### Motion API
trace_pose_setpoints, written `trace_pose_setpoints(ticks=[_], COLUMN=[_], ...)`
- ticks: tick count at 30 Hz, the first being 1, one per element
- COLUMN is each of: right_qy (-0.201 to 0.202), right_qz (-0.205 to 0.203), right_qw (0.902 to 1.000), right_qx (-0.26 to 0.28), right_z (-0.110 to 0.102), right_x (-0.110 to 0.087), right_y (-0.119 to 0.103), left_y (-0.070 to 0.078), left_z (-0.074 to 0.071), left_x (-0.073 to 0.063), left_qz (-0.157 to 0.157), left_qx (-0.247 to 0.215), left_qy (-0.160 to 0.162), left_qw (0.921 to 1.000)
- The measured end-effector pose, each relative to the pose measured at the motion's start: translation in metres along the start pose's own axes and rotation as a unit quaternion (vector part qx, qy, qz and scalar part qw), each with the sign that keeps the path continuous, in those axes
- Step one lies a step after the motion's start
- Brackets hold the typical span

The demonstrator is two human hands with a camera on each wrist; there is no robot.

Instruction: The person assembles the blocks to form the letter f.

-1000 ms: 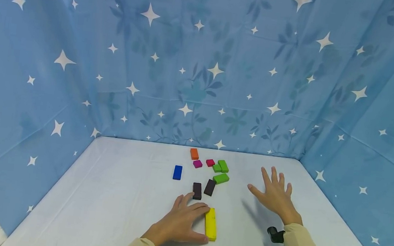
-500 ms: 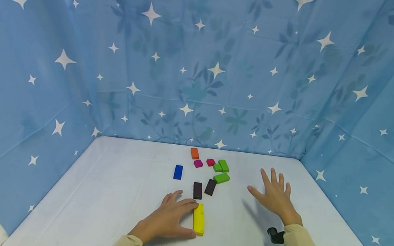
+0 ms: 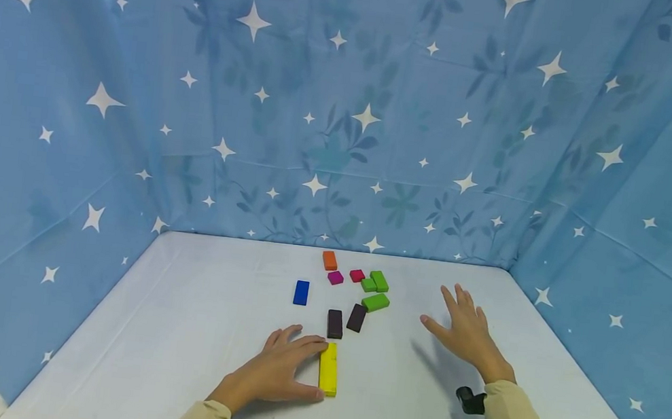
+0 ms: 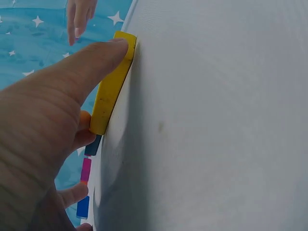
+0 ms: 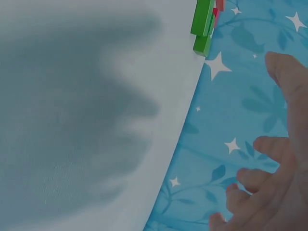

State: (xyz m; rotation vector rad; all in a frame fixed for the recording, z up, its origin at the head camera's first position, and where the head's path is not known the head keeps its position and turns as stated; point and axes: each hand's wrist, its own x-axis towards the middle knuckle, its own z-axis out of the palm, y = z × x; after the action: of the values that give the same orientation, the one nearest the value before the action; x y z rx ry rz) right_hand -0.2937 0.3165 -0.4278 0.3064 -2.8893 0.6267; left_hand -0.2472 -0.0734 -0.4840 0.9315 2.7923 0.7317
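A long yellow block [image 3: 328,370] lies near the front middle of the white table. My left hand [image 3: 272,370] pinches it lengthwise, thumb at the near end and index finger at the far end; the other fingers are spread. In the left wrist view the thumb presses on one end of the yellow block [image 4: 111,89]. My right hand [image 3: 467,332] hovers over the right side of the table, fingers apart and holding nothing. Its shadow falls on the tabletop in the right wrist view. Just beyond the yellow block are two black blocks [image 3: 335,324].
Farther back lie a blue block [image 3: 301,292], an orange block [image 3: 330,261], a purple block [image 3: 335,278], a red block [image 3: 357,276] and several green blocks [image 3: 376,302]. A blue star-patterned curtain [image 3: 344,135] encloses the back and sides of the white table [image 3: 188,330].
My left hand has moved left with the yellow block, which now sits below the left black block. The right hand stays in about the same place, its fingers slightly turned.
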Motion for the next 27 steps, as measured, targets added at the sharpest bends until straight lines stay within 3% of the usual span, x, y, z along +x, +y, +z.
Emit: trace_pose_setpoints(ticks=[10, 18, 27], right_qy=[-0.029, -0.043, -0.088], right_qz=[-0.019, -0.052, -0.05], right_qw=[0.9938, 0.9897, 0.9872], right_qx=[0.106, 0.127, 0.123], right_z=[0.007, 0.015, 0.034], right_x=[0.017, 0.035, 0.05], right_y=[-0.02, -0.046, -0.069], left_y=[0.001, 0.0, 0.001], left_z=[0.005, 0.005, 0.005], left_x=[0.001, -0.001, -0.002], left_qz=[0.002, -0.009, -0.016], left_qx=[0.003, -0.026, -0.041], left_qy=[0.012, 0.002, -0.004], left_qw=[0.9999, 0.9996, 0.999])
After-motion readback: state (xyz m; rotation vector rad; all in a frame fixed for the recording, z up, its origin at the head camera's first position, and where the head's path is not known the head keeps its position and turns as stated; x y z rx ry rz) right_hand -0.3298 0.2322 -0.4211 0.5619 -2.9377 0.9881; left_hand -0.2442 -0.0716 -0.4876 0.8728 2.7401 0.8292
